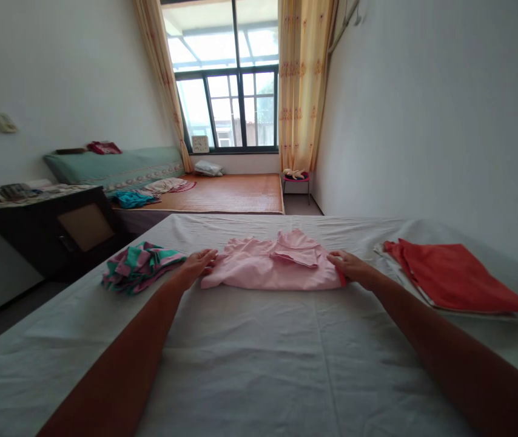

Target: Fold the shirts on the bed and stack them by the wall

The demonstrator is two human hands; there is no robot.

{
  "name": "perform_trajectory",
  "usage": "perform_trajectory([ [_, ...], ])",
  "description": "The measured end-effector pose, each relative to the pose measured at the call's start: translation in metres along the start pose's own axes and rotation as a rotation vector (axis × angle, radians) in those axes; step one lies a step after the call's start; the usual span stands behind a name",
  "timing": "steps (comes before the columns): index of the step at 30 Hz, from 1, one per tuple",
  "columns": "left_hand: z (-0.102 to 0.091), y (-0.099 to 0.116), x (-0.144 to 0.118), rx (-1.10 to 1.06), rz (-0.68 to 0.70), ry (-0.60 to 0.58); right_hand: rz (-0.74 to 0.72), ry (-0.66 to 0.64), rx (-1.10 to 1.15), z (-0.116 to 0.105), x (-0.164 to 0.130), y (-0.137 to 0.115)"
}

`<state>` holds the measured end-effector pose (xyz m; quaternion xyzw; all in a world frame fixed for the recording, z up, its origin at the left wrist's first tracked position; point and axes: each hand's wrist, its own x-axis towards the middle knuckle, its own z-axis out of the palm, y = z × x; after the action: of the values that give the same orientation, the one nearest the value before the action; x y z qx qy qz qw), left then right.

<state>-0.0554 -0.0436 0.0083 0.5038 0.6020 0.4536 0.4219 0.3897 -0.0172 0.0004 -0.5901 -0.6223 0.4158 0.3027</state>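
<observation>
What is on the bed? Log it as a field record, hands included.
surface: white sheet on a bed
left hand: flat on the left edge of the pink garment
right hand: on the garment's right edge
left of garment: striped teal and pink cloth, bunched
right of garment: red folded cloth
behind: window, yellow curtains

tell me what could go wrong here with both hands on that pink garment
1. The small folded flap lies loose on top of the pink garment; a tug by the left hand or right hand could undo it.
2. The striped clothes pile sits close to the left hand, so a sideways sweep might knock it.
</observation>
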Motion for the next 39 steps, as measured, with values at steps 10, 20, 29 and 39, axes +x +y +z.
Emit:
perform_trajectory([
  [10,-0.011,0.015,-0.027,0.84,0.024,-0.08,-0.294,-0.198,0.002,-0.015,-0.02,0.005],
  [20,0.009,-0.014,-0.015,0.985,0.316,0.011,-0.195,-0.437,-0.04,-0.04,-0.026,0.006],
  [29,0.009,0.01,-0.027,0.917,0.266,-0.036,-0.248,-0.333,0.134,-0.025,-0.028,0.0],
  [39,-0.004,0.019,-0.041,0.409,0.146,-0.205,-0.207,-0.542,-0.023,-0.044,-0.03,0.009],
])
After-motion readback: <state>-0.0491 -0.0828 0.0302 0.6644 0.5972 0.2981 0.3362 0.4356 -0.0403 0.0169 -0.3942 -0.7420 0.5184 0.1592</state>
